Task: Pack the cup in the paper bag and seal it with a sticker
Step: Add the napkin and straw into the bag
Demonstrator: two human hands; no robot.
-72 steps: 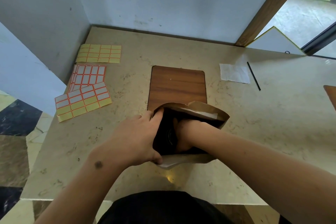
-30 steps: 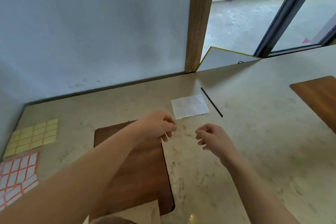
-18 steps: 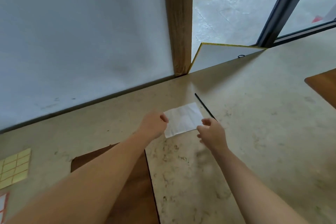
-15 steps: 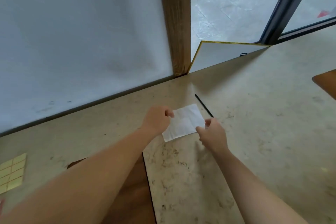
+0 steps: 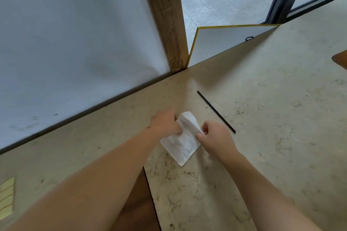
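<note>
A white paper napkin [image 5: 183, 141] is lifted off the beige stone table [image 5: 272, 137], held between both hands. My left hand [image 5: 165, 124] pinches its upper left edge and my right hand [image 5: 216, 137] pinches its right edge. The napkin hangs bent, with its lower corner pointing toward me. The paper bag and the cup are out of view below the frame. A corner of a yellow sticker sheet [image 5: 7, 198] shows at the far left edge.
A thin black straw [image 5: 216, 111] lies just right of my hands. A dark wooden board [image 5: 139, 206] sits under my left forearm; another board's corner [image 5: 340, 59] is at the far right. A wooden post [image 5: 165, 17] and a wall bound the table's back.
Both hands left the paper bag, reached forward to the napkin, took hold of it and lifted it off the table. The view swung up and right, away from the bag.
</note>
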